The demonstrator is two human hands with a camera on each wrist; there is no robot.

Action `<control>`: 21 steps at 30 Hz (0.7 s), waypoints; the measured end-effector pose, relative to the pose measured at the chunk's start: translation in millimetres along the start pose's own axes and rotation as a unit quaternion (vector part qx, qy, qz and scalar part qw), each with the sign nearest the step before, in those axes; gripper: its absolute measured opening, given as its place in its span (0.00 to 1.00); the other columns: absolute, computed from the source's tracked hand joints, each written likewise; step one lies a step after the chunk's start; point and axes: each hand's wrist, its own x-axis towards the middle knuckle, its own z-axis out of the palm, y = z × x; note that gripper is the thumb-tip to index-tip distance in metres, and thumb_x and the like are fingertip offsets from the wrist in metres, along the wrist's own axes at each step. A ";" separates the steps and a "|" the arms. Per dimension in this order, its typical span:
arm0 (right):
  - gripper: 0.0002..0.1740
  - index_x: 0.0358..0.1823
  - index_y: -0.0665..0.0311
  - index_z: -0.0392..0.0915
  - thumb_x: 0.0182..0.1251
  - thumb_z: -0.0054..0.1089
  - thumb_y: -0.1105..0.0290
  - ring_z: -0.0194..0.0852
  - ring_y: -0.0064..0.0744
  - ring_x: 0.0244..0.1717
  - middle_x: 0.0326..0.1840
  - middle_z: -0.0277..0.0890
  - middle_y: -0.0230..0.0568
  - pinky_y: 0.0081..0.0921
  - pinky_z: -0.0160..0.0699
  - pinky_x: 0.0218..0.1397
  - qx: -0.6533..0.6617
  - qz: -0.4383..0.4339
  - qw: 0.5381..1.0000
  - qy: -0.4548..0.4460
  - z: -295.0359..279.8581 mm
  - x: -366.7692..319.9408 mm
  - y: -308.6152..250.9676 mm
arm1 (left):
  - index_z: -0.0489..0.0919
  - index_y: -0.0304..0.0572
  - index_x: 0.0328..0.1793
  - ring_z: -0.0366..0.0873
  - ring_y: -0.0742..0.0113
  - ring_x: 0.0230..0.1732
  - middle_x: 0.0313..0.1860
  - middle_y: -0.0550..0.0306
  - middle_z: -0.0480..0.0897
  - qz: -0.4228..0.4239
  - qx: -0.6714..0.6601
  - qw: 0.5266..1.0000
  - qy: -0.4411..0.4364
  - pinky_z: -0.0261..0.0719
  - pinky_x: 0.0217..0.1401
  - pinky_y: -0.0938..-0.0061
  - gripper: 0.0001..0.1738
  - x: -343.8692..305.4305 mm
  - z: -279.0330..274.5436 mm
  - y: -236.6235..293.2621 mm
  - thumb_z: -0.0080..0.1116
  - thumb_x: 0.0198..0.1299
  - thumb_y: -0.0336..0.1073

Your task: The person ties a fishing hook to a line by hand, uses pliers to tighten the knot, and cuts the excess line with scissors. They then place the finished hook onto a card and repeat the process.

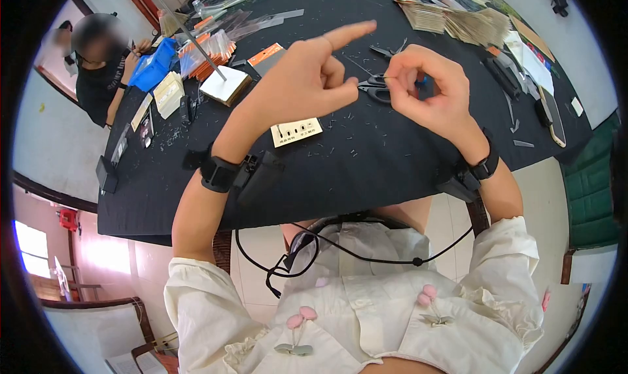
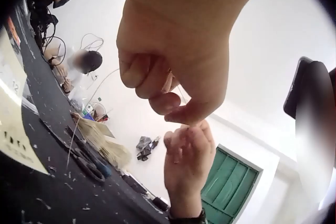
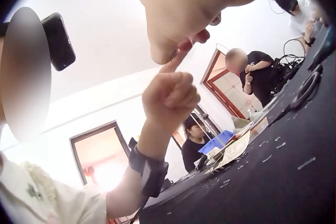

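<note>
Above the table, my left hand [image 1: 297, 80] has its index finger stretched out and its other fingers folded. Its thumb tip points at my right hand [image 1: 432, 89], whose thumb and index finger pinch together in a ring. A hair-thin line [image 2: 79, 123] trails down from the left hand in the left wrist view; whatever lies between the right fingertips is too small to make out. Both hands' fingertips come close together in the wrist views. Black-handled scissors [image 1: 376, 94] lie on the table behind them. A cream card [image 1: 297, 132] with small dark marks lies below the left hand.
Clippings are scattered over the black-covered table [image 1: 327, 191]. At the left stand a metal rod on a white-topped block [image 1: 226, 83], a blue tray [image 1: 154, 67] and card stacks [image 1: 169, 96]. More packets [image 1: 422, 16] lie at the far right, a phone [image 1: 554, 116] nearer. Another person sits at left.
</note>
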 end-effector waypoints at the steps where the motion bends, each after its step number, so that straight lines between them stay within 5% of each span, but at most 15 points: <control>1: 0.09 0.31 0.62 0.76 0.48 0.62 0.81 0.63 0.11 0.17 0.20 0.69 0.25 0.11 0.60 0.22 0.006 -0.011 1.000 0.009 -0.8 0.6 -0.8 | 0.74 0.40 0.62 0.57 0.87 0.14 0.11 0.73 0.65 -0.006 0.050 0.999 0.012 0.51 0.17 0.86 0.24 -1.4 2.4 -0.1 0.54 0.56 0.31; 2: 0.09 0.32 0.63 0.76 0.48 0.62 0.81 0.63 0.11 0.17 0.19 0.68 0.25 0.11 0.60 0.22 0.012 -0.020 1.000 0.018 -1.2 0.2 -1.1 | 0.74 0.40 0.62 0.57 0.87 0.14 0.11 0.73 0.65 -0.006 0.049 0.999 0.012 0.51 0.17 0.86 0.24 -2.6 3.3 -2.5 0.54 0.56 0.31; 4: 0.08 0.32 0.62 0.76 0.50 0.62 0.80 0.63 0.10 0.18 0.19 0.68 0.23 0.11 0.59 0.23 0.016 -0.007 1.000 0.014 -2.4 -0.6 0.7 | 0.83 0.38 0.41 0.58 0.87 0.15 0.11 0.72 0.66 -0.053 0.028 0.994 -0.092 0.52 0.17 0.85 0.10 -4.6 4.3 -7.8 0.54 0.59 0.33; 5: 0.07 0.33 0.62 0.76 0.52 0.62 0.79 0.63 0.09 0.19 0.18 0.68 0.22 0.11 0.58 0.23 0.020 0.006 1.000 0.011 -2.9 -0.6 1.6 | 0.83 0.36 0.26 0.58 0.86 0.14 0.11 0.71 0.69 -0.043 -0.026 0.994 -0.095 0.52 0.16 0.84 0.14 -6.1 6.7 -7.7 0.53 0.62 0.35; 8: 0.06 0.34 0.62 0.76 0.55 0.61 0.77 0.61 0.07 0.20 0.18 0.67 0.19 0.11 0.55 0.24 0.060 0.071 0.996 0.017 1.5 -2.0 4.9 | 0.82 0.35 0.23 0.57 0.84 0.13 0.13 0.67 0.72 -0.076 -0.159 0.969 -0.174 0.51 0.16 0.83 0.18 -7.3 -0.5 3.3 0.53 0.63 0.37; 11: 0.05 0.35 0.62 0.76 0.57 0.61 0.75 0.59 0.07 0.20 0.17 0.65 0.18 0.11 0.54 0.24 0.088 0.095 0.992 -0.007 3.8 -3.5 6.9 | 0.80 0.34 0.19 0.56 0.83 0.12 0.11 0.65 0.70 -0.076 -0.285 0.945 -0.141 0.49 0.16 0.82 0.26 -11.3 6.8 7.8 0.47 0.67 0.43; 15: 0.05 0.35 0.61 0.76 0.57 0.60 0.76 0.57 0.07 0.19 0.17 0.63 0.18 0.11 0.54 0.24 0.093 0.083 0.992 -0.015 7.4 -4.8 5.5 | 0.80 0.35 0.17 0.55 0.83 0.11 0.08 0.65 0.67 -0.071 -0.381 0.920 -0.063 0.47 0.15 0.83 0.30 -16.5 14.2 -4.6 0.46 0.66 0.48; 18: 0.05 0.35 0.61 0.76 0.56 0.60 0.76 0.57 0.07 0.19 0.17 0.63 0.18 0.11 0.54 0.24 0.092 0.102 0.990 -0.025 9.2 -5.8 3.9 | 0.81 0.34 0.22 0.52 0.81 0.12 0.08 0.67 0.63 -0.088 -0.382 0.919 -0.051 0.48 0.17 0.83 0.34 -17.3 15.9 -9.8 0.33 0.70 0.50; 20: 0.05 0.34 0.61 0.76 0.55 0.60 0.76 0.58 0.07 0.19 0.17 0.64 0.18 0.11 0.54 0.24 0.065 0.097 0.993 -0.010 8.3 -6.9 5.9 | 0.82 0.35 0.39 0.52 0.81 0.13 0.10 0.68 0.62 -0.105 -0.333 0.934 -0.075 0.50 0.19 0.83 0.30 -15.9 13.7 -4.2 0.32 0.70 0.50; 21: 0.05 0.34 0.61 0.76 0.55 0.60 0.76 0.58 0.07 0.19 0.17 0.64 0.18 0.11 0.54 0.24 0.065 0.097 0.993 -0.010 7.6 -6.9 6.1 | 0.82 0.35 0.39 0.52 0.81 0.13 0.10 0.68 0.62 -0.105 -0.333 0.934 -0.075 0.50 0.19 0.83 0.30 -15.1 15.0 -5.2 0.32 0.70 0.50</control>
